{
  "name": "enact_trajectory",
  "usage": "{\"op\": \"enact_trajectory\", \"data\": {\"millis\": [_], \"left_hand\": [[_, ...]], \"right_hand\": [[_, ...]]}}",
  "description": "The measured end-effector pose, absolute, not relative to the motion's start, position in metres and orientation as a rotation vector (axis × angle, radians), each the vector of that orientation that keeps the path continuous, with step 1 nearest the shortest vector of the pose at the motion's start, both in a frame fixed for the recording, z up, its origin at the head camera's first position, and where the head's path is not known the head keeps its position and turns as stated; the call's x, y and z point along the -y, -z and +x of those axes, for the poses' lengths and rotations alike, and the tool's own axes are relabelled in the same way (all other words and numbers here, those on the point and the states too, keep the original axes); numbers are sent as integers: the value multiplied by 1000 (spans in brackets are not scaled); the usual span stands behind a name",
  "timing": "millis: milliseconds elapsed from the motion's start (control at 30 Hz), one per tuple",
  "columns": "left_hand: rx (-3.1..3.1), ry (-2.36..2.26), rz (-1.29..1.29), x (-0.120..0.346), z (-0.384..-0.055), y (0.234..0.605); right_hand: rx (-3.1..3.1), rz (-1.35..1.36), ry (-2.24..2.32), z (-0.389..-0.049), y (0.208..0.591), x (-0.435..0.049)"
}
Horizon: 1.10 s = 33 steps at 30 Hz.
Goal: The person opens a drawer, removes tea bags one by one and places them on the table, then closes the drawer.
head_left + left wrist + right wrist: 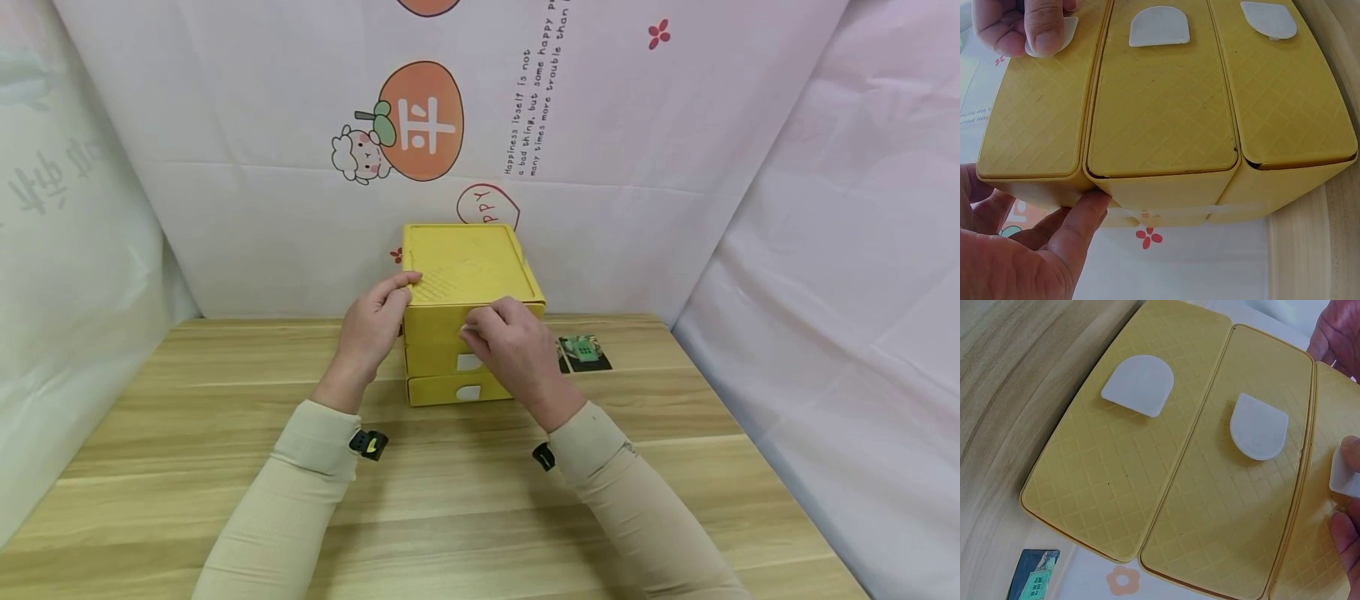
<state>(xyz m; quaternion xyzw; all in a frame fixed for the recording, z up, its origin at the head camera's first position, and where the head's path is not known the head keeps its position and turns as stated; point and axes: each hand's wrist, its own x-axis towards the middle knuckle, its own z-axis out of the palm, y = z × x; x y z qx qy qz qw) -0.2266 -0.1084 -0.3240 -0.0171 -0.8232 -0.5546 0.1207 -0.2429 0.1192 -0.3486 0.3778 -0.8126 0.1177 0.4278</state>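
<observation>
A yellow three-drawer box (pixel 472 262) stands at the back of the table, its drawers stacked. Each drawer front bears a white rounded tab; the middle drawer's tab (pixel 1160 26) and the bottom drawer's tab (pixel 1140 385) show plainly. My right hand (pixel 517 346) pinches the top drawer's tab (pixel 1342 474) between thumb and fingers. My left hand (pixel 372 325) rests on the box's upper left edge, one finger on the lid and others against the side. In the left wrist view, the top drawer's front (pixel 1041 125) looks flush with the casing.
Dark cards with green pictures (pixel 587 352) lie on the wooden table (pixel 450 500) just right of the box. A white printed cloth (pixel 262 167) hangs close behind it. White cloths also flank the table on both sides.
</observation>
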Motion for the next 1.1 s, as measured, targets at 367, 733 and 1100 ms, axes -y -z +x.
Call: {"op": "enact_trajectory", "data": {"millis": [367,733,1100], "left_hand": [[2425,1609,-47,108,-228,324],[2413,1611,-148,110,-227,326],[2431,1595,-170,109,-228,326]], "right_hand": [[2028,940,-302,-246,350,-120],[2030,939,-326,-247,353,-121],[2041,928,-340,-246,353,-120]]}}
